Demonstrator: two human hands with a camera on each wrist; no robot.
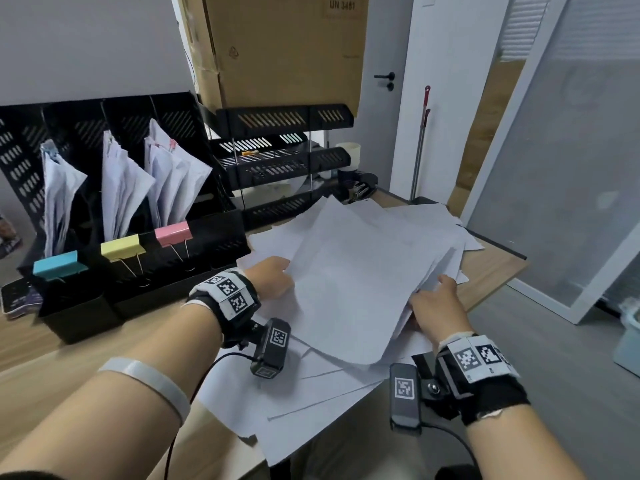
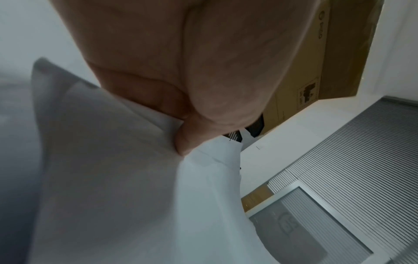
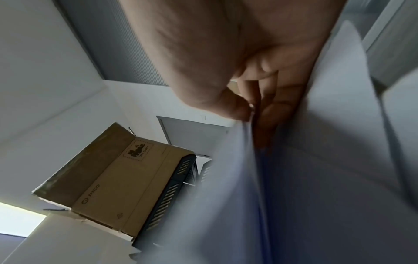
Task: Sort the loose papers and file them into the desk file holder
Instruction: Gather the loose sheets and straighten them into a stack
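On the wooden desk (image 1: pixel 491 268), a person lifts a thick sheaf of white papers (image 1: pixel 363 271) off more loose sheets (image 1: pixel 311 410) spread beneath it; the left hand (image 1: pixel 272 277) pinches the sheaf's left edge between thumb and fingers, while the right hand (image 1: pixel 438 306) grips its right edge, thumb on top and fingers tucked between the pages. Just left of the pile stands the black file holder (image 1: pixel 180 265), three of its slots already stuffed with paper; blue (image 1: pixel 57 266), yellow (image 1: pixel 121 247) and pink (image 1: pixel 173 232) binder clips sit along its front.
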